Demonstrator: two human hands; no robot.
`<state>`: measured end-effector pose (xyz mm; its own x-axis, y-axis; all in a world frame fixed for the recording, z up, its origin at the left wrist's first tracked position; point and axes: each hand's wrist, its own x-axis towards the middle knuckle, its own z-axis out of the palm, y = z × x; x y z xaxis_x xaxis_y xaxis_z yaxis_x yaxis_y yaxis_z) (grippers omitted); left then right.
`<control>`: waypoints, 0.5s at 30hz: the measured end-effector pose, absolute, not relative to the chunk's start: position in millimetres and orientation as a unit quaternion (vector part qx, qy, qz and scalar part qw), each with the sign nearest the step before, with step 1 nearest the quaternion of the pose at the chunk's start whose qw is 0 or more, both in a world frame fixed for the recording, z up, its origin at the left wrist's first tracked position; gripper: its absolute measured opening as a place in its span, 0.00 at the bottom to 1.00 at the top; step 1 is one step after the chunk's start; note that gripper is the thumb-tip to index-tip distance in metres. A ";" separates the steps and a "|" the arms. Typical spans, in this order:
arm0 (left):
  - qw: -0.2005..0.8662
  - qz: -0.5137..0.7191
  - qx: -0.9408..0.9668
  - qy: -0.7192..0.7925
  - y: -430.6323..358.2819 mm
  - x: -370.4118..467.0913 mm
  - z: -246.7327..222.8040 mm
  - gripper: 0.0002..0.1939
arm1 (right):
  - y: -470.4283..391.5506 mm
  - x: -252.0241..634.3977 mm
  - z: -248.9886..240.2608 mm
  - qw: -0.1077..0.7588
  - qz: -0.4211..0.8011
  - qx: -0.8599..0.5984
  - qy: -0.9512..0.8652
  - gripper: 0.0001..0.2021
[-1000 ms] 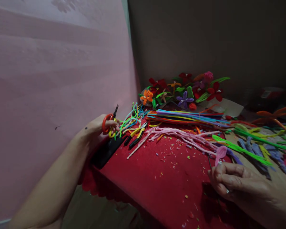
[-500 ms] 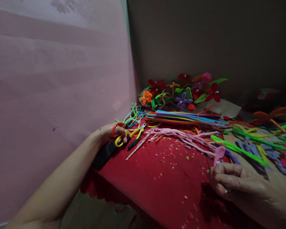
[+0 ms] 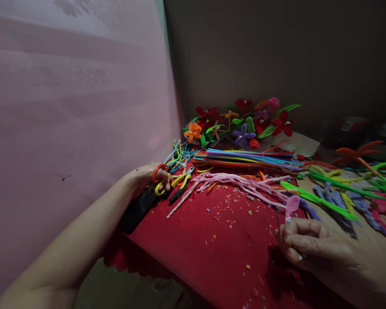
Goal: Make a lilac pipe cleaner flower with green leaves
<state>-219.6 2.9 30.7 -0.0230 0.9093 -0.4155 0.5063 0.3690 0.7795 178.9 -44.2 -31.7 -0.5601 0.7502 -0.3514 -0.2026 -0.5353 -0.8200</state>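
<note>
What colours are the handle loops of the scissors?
The upper loop is orange-red, the lower loop yellow; best seen in the head view.

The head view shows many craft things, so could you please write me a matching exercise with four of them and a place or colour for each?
Column one
1. Scissors
2. Pliers
3. Pink loop
4. Purple flower

Column two
A. Behind the multicoloured bundle
B. Held in the right hand
C. Black and yellow handles
D. Held in the left hand

Right pairs: 1-D, 2-C, 3-B, 4-A.
</note>
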 end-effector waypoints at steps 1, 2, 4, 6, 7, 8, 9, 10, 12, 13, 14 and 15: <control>0.480 0.200 0.512 0.684 3.2 -219.9 30.5 0.04 | -44.6 179.0 -30.6 0.300 0.797 -0.360 -0.382 0.12; 0.490 0.185 0.505 0.686 3.6 -220.1 30.3 0.04 | -45.1 179.3 -29.6 0.298 0.796 -0.359 -0.385 0.12; 0.503 0.167 0.496 0.688 4.6 -220.5 29.9 0.05 | -46.2 180.1 -28.1 0.293 0.792 -0.366 -0.391 0.13; 0.508 0.159 0.491 0.690 5.7 -220.3 30.0 0.06 | -46.7 180.5 -27.5 0.285 0.790 -0.374 -0.393 0.13; 0.510 0.155 0.489 0.691 6.2 -220.0 30.3 0.06 | -46.7 180.5 -27.7 0.285 0.791 -0.372 -0.392 0.13; 0.512 0.152 0.487 0.691 6.8 -219.7 30.6 0.07 | -46.5 180.4 -28.1 0.286 0.794 -0.368 -0.391 0.13; 0.514 0.149 0.485 0.692 7.4 -219.3 30.9 0.07 | -46.0 180.0 -28.8 0.284 0.797 -0.363 -0.389 0.12; 0.515 0.148 0.483 0.693 8.1 -219.1 31.0 0.07 | -45.4 179.7 -29.7 0.281 0.801 -0.359 -0.387 0.12; 0.515 0.149 0.479 0.694 10.0 -219.5 29.9 0.07 | -43.9 179.1 -32.3 0.282 0.806 -0.352 -0.383 0.12; 0.515 0.154 0.478 0.695 11.2 -220.2 28.5 0.07 | -43.2 178.9 -33.8 0.285 0.807 -0.347 -0.383 0.12; 0.513 0.161 0.478 0.695 12.5 -221.1 26.5 0.07 | -42.7 178.9 -35.3 0.291 0.808 -0.341 -0.383 0.12; 0.510 0.170 0.478 0.695 13.8 -222.3 24.0 0.07 | -42.2 179.1 -36.8 0.297 0.808 -0.335 -0.384 0.12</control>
